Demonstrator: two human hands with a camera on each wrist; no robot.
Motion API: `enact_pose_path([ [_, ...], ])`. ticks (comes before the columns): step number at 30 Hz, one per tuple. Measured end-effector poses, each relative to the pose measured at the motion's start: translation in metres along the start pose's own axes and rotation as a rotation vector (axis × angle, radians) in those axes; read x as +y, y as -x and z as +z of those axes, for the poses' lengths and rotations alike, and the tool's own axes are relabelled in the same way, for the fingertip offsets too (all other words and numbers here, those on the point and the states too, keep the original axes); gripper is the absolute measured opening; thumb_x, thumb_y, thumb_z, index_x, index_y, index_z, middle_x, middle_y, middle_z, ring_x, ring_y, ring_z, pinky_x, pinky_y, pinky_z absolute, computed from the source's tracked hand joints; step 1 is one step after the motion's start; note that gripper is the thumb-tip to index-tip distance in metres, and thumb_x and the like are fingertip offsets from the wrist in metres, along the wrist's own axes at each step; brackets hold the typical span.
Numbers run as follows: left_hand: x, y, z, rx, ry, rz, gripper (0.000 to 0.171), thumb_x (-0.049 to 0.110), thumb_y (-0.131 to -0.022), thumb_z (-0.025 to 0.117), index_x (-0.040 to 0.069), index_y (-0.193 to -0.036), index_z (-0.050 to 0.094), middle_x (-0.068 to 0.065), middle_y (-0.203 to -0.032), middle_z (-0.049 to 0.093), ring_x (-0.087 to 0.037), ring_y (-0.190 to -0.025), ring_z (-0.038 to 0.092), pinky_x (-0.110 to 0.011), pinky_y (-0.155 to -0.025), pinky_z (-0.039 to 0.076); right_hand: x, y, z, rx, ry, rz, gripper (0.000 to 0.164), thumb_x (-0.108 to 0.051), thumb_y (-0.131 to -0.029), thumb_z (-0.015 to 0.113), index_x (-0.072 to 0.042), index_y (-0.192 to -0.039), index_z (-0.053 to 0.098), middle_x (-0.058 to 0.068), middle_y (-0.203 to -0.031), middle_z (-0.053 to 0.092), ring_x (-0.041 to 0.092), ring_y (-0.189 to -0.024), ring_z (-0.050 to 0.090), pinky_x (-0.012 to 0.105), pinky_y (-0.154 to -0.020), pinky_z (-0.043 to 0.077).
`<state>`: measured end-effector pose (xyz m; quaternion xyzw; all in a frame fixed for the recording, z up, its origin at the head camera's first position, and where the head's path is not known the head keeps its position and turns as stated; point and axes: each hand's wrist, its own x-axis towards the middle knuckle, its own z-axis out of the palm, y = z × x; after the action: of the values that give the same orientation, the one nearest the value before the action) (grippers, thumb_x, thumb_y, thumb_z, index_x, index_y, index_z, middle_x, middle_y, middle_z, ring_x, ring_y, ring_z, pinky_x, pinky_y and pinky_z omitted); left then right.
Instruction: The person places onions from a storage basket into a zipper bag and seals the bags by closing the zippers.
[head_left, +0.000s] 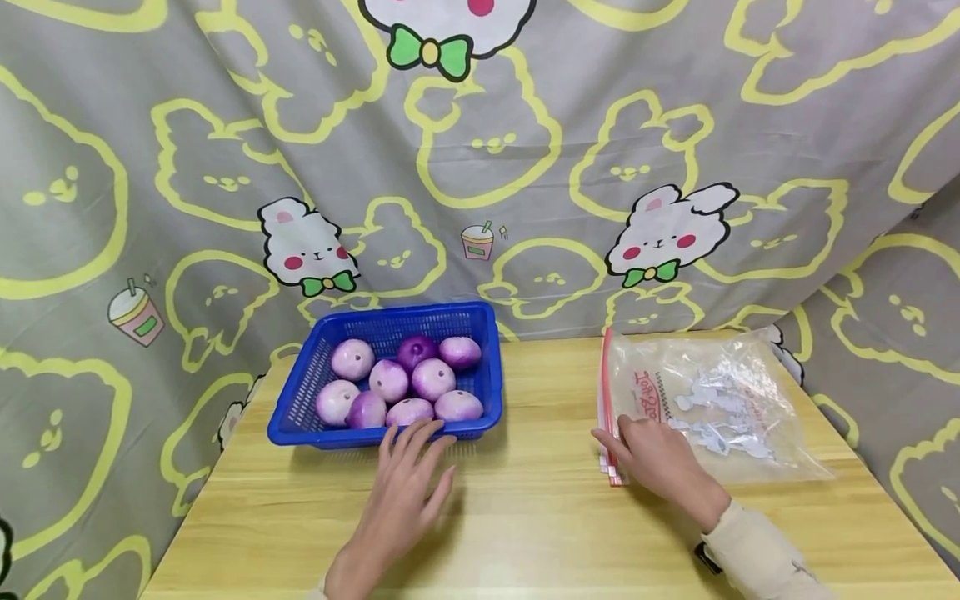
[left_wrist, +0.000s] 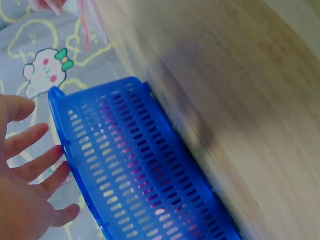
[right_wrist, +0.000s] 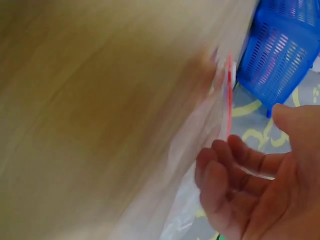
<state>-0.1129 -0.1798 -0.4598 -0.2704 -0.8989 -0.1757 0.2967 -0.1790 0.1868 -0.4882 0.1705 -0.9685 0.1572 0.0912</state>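
Note:
In the head view a blue plastic basket holds several purple-and-white onions. My left hand is at the basket's near rim, fingers spread and fairly straight; the left wrist view puts the fingertips right by that rim, though contact is unclear. To the right lies a clear zip bag with a red zip edge and printed figures. Over its zip end hovers or rests my right hand, thumb held apart. Loosely bent fingers show in the right wrist view, with nothing visibly pinched.
Both basket and bag rest on a light wooden table. Behind and beside it hangs a grey curtain with yellow outlines and white rabbits. A dark band shows at the right wrist by the beige sleeve.

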Motion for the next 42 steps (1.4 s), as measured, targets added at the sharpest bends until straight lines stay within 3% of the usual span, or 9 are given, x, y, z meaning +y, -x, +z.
enact_pose_path([
  [6,0.011,-0.009,0.005,0.073,0.101,0.075,0.022,0.018,-0.093,0.059,0.006,-0.110,0.067,-0.013,-0.127,0.060,-0.033,-0.120,0.053,-0.052,-0.101,0.038,-0.004,-0.003,0.004,-0.037,0.033,0.004,0.032,-0.022,-0.091,0.068,-0.013,-0.068,0.048,-0.001,-0.055,0.043,0.018,-0.047,0.043,0.037,-0.041,0.039],
  [11,0.025,-0.014,0.012,0.039,0.234,0.131,0.023,0.017,-0.093,0.063,0.006,-0.113,0.066,-0.008,-0.124,0.061,-0.023,-0.115,0.059,-0.037,-0.099,0.047,-0.004,-0.003,0.002,-0.056,0.031,0.006,0.023,-0.015,-0.090,0.063,-0.012,-0.071,0.050,0.002,-0.058,0.049,0.021,-0.051,0.051,0.042,-0.044,0.043],
  [18,0.043,-0.023,0.028,-0.109,0.406,0.114,0.022,0.017,-0.094,0.065,0.012,-0.115,0.064,0.004,-0.110,0.064,-0.009,-0.090,0.063,-0.018,-0.078,0.051,-0.006,0.003,-0.013,0.061,0.042,-0.009,0.027,-0.012,-0.090,0.062,-0.012,-0.068,0.045,-0.001,-0.054,0.041,0.017,-0.047,0.043,0.037,-0.041,0.039],
  [23,0.053,-0.026,0.038,-0.324,0.513,0.078,0.026,0.028,-0.098,0.063,0.017,-0.121,0.061,0.005,-0.114,0.065,-0.005,-0.089,0.063,-0.013,-0.073,0.048,-0.022,0.012,-0.016,0.111,0.018,-0.018,0.026,-0.012,-0.090,0.060,-0.015,-0.070,0.046,-0.007,-0.053,0.040,0.012,-0.046,0.043,0.033,-0.042,0.040],
  [26,0.057,-0.029,0.046,-0.416,0.590,0.049,0.028,0.033,-0.101,0.057,0.016,-0.123,0.061,0.001,-0.116,0.066,-0.003,-0.090,0.062,-0.016,-0.072,0.051,-0.035,0.018,-0.016,0.109,0.015,-0.031,0.023,-0.013,-0.090,0.061,-0.017,-0.072,0.047,-0.010,-0.054,0.042,0.008,-0.047,0.044,0.031,-0.042,0.040],
  [31,0.060,-0.041,0.057,-0.498,0.754,-0.133,0.034,0.038,-0.103,0.052,0.012,-0.122,0.062,0.001,-0.107,0.069,-0.003,-0.087,0.063,-0.019,-0.072,0.052,-0.055,0.028,-0.016,0.119,0.002,-0.075,0.022,-0.015,-0.089,0.063,-0.019,-0.074,0.048,-0.014,-0.056,0.040,0.003,-0.046,0.042,0.024,-0.042,0.035],
  [36,0.062,-0.052,0.064,-0.585,0.935,-0.379,0.039,0.041,-0.104,0.049,0.007,-0.113,0.065,-0.009,-0.093,0.071,-0.025,-0.075,0.070,-0.034,-0.062,0.058,-0.069,0.035,-0.016,0.133,-0.028,-0.149,0.022,-0.016,-0.088,0.063,-0.022,-0.075,0.048,-0.018,-0.058,0.037,-0.002,-0.047,0.035,0.019,-0.043,0.031],
  [39,0.063,-0.059,0.069,-0.577,1.025,-0.481,0.040,0.039,-0.105,0.047,0.004,-0.108,0.066,-0.015,-0.094,0.070,-0.036,-0.074,0.069,-0.047,-0.057,0.057,-0.076,0.039,-0.015,0.155,-0.037,-0.194,0.022,-0.015,-0.087,0.064,-0.022,-0.074,0.047,-0.018,-0.059,0.036,-0.003,-0.047,0.031,0.017,-0.042,0.028],
  [42,0.064,-0.063,0.073,-0.546,1.050,-0.510,0.033,0.033,-0.105,0.050,0.004,-0.104,0.067,-0.016,-0.093,0.071,-0.039,-0.074,0.069,-0.050,-0.058,0.057,-0.083,0.042,-0.014,0.187,-0.044,-0.231,0.020,-0.015,-0.086,0.065,-0.020,-0.076,0.048,-0.016,-0.059,0.036,-0.003,-0.048,0.029,0.015,-0.041,0.026],
])
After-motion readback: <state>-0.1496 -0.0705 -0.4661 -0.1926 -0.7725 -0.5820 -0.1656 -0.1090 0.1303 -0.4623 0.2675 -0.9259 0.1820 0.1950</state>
